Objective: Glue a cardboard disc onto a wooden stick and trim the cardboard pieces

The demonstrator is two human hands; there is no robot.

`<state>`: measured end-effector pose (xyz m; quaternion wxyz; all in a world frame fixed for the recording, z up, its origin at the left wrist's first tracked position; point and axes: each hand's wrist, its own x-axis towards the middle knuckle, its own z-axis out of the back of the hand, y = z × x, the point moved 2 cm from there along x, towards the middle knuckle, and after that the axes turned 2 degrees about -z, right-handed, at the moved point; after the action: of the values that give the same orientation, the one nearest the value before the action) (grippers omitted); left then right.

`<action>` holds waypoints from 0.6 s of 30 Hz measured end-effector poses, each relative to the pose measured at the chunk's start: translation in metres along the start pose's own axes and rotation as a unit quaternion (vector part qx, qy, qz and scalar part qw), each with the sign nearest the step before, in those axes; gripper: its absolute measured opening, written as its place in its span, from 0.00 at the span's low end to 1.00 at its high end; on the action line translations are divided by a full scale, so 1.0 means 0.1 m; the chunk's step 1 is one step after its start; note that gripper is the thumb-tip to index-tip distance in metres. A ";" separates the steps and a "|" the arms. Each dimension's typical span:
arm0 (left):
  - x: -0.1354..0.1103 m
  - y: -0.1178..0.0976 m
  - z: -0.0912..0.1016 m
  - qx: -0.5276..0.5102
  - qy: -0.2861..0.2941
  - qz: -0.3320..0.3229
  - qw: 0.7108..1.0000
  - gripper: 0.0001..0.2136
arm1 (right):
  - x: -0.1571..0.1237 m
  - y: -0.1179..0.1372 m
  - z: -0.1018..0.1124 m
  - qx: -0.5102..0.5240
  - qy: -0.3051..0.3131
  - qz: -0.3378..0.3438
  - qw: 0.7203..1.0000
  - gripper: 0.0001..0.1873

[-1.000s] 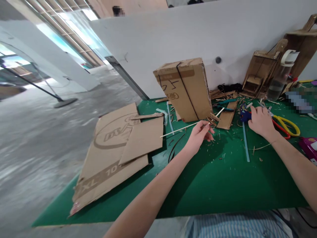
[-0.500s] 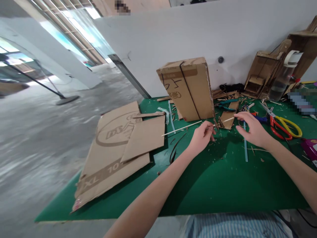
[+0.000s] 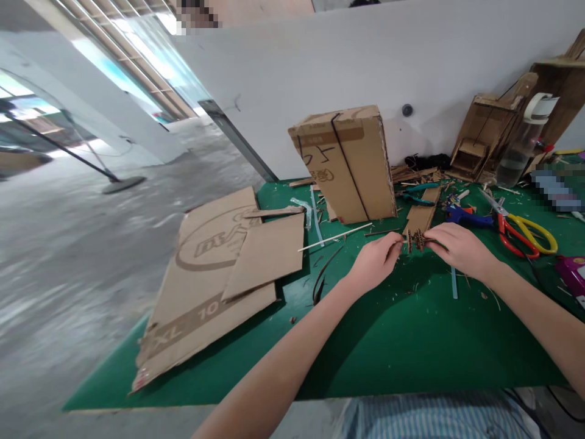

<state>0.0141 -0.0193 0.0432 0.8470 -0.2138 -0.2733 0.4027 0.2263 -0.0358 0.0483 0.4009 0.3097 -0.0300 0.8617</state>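
My left hand (image 3: 377, 263) and my right hand (image 3: 457, 247) meet over the green table (image 3: 411, 341), fingers pinched on either end of a small brown cardboard piece (image 3: 417, 239) held between them. A thin wooden stick (image 3: 336, 236) lies on the table just left of my left hand, touching neither hand. An upright cardboard box (image 3: 347, 161) stands right behind the hands.
Flat cardboard sheets (image 3: 219, 268) cover the table's left end. Scissors with red and yellow handles (image 3: 525, 231), a blue glue gun (image 3: 464, 214), pliers (image 3: 418, 190), a clear bottle (image 3: 521, 143) and cardboard models (image 3: 487, 131) lie at the back right. A white partition (image 3: 411, 61) backs the table.
The stick that my left hand held now lies on the table. My right hand came in from the tools at the right, and both hands now pinch the small cardboard piece.
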 end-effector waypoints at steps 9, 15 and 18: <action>0.01 0.04 -0.01 0.062 -0.013 -0.065 0.996 0.08 | -0.02 0.03 -0.03 0.038 -0.002 -0.026 0.999 0.15; 0.02 0.03 0.01 0.112 -0.014 -0.104 0.988 0.08 | -0.02 0.05 -0.05 0.050 0.000 -0.032 0.998 0.13; 0.02 0.05 0.01 0.129 -0.008 -0.109 0.986 0.08 | -0.02 0.05 -0.04 0.072 0.008 -0.052 0.996 0.13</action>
<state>0.0119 -0.0145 0.0420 0.9041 -0.0683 -0.2480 0.3414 0.2211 -0.0393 0.0447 0.4215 0.3318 0.0519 0.8423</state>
